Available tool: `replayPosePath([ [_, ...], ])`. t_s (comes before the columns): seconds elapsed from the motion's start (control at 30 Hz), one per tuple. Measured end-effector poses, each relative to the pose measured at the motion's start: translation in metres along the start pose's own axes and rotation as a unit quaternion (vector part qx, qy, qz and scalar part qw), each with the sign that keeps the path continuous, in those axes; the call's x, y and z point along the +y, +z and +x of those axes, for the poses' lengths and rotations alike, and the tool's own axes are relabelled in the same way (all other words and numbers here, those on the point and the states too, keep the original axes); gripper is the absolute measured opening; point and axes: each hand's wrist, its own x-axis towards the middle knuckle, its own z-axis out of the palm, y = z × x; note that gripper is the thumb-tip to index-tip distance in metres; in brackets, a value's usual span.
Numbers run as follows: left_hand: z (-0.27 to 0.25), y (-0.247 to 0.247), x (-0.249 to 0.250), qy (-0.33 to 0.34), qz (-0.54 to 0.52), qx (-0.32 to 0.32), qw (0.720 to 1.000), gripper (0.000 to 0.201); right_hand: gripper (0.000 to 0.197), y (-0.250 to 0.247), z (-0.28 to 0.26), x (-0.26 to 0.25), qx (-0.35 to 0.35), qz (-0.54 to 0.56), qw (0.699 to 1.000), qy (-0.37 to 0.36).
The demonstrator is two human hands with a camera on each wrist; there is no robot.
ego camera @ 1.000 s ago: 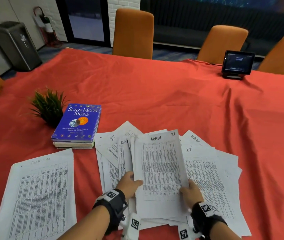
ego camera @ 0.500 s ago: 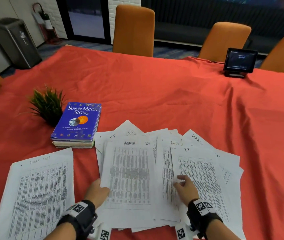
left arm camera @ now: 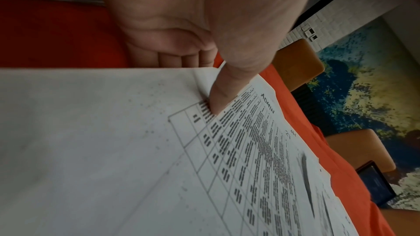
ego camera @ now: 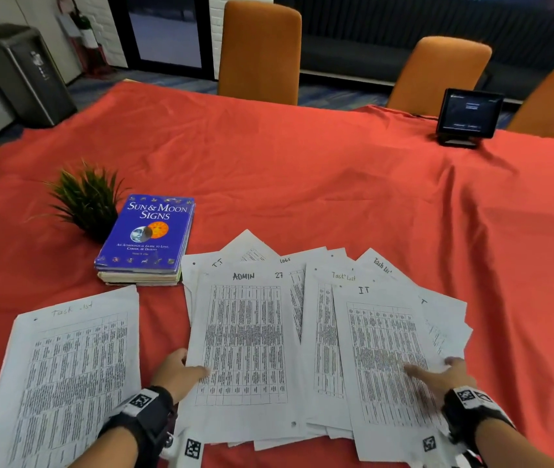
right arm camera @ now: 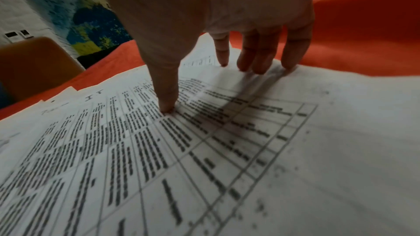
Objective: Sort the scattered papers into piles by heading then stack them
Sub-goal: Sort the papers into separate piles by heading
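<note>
A fan of printed sheets lies on the red tablecloth in front of me. My left hand (ego camera: 181, 368) pinches the left edge of the sheet headed ADMIN (ego camera: 245, 336), thumb (left arm camera: 223, 94) on top and fingers under it. My right hand (ego camera: 437, 373) rests with spread straight fingers on the sheet headed IT (ego camera: 383, 359); its thumb (right arm camera: 167, 94) and fingertips (right arm camera: 256, 64) press the paper. Between them shows a Task list sheet (ego camera: 323, 332), with more sheets (ego camera: 252, 251) fanned beneath. A separate Task list pile (ego camera: 69, 376) lies at the near left.
A blue book (ego camera: 149, 234) sits on another book just beyond the papers, with a small spiky plant (ego camera: 86, 201) to its left. A dark tablet on a stand (ego camera: 468, 113) is at the far right. Orange chairs (ego camera: 258, 52) line the far table edge (ego camera: 235, 96).
The ADMIN sheet has moved left off the middle of the fan with my left hand, uncovering the IT and Task list sheets. My right hand has shifted right onto the IT sheet.
</note>
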Motion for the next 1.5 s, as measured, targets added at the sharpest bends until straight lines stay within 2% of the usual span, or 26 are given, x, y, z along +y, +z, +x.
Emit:
replayPosePath([
  [0.17,0.002,0.002,-0.002,0.012,0.004,0.01,1.0,0.018,0.091,0.001,-0.001,-0.001,-0.043,0.023,0.999,0.004],
  [0.2,0.002,0.002,-0.003,0.013,0.003,0.009,1.0,0.019,0.079,0.001,-0.003,-0.003,-0.037,0.041,0.998,0.0],
  [0.27,0.002,0.002,-0.004,0.011,0.001,0.004,1.0,0.02,0.04,0.001,-0.007,-0.01,0.002,0.065,0.998,-0.027],
  [0.33,0.003,0.001,-0.005,0.009,-0.003,0.004,1.0,0.022,0.02,-0.002,-0.009,-0.018,0.036,0.092,0.993,-0.057],
  [0.53,-0.001,-0.001,-0.006,0.013,0.002,0.009,1.0,0.023,0.01,-0.012,-0.041,-0.056,-0.019,0.256,0.96,-0.11],
  [0.63,-0.002,0.001,-0.007,0.016,-0.01,0.01,1.0,0.022,0.014,0.005,-0.05,-0.076,-0.06,0.301,0.944,-0.121],
  [0.73,0.002,0.002,-0.008,0.012,-0.024,0.005,1.0,0.022,0.016,0.036,-0.065,-0.094,-0.114,0.238,0.952,-0.155],
  [0.9,0.002,0.002,-0.006,0.007,-0.034,0.002,0.999,0.058,0.005,0.092,-0.109,-0.122,-0.178,0.159,0.946,-0.218],
  [1.0,-0.002,0.002,-0.005,0.005,-0.04,-0.015,0.999,0.069,0.004,0.109,-0.131,-0.132,-0.232,0.125,0.937,-0.228],
  [1.1,-0.001,0.001,-0.01,0.02,-0.032,-0.026,0.999,0.055,0.026,0.118,-0.143,-0.14,-0.25,0.095,0.933,-0.241],
  [1.2,-0.008,0.002,-0.006,0.03,-0.01,-0.044,0.999,0.034,0.034,0.117,-0.146,-0.145,-0.256,0.06,0.935,-0.239],
  [1.3,-0.016,0.001,0.002,0.054,-0.009,-0.042,0.998,0.035,0.046,0.115,-0.147,-0.15,-0.251,0.059,0.935,-0.243],
  [1.37,-0.023,-0.002,0.009,0.089,-0.025,-0.024,0.995,0.036,0.054,0.112,-0.146,-0.155,-0.224,0.081,0.942,-0.235],
  [1.43,-0.034,-0.008,0.018,0.129,-0.069,-0.024,0.989,0.028,0.061,0.107,-0.148,-0.161,-0.206,0.122,0.943,-0.23],
  [1.5,-0.042,-0.015,0.024,0.165,-0.107,-0.037,0.98,0.029,0.067,0.102,-0.147,-0.168,-0.209,0.159,0.939,-0.224],
])
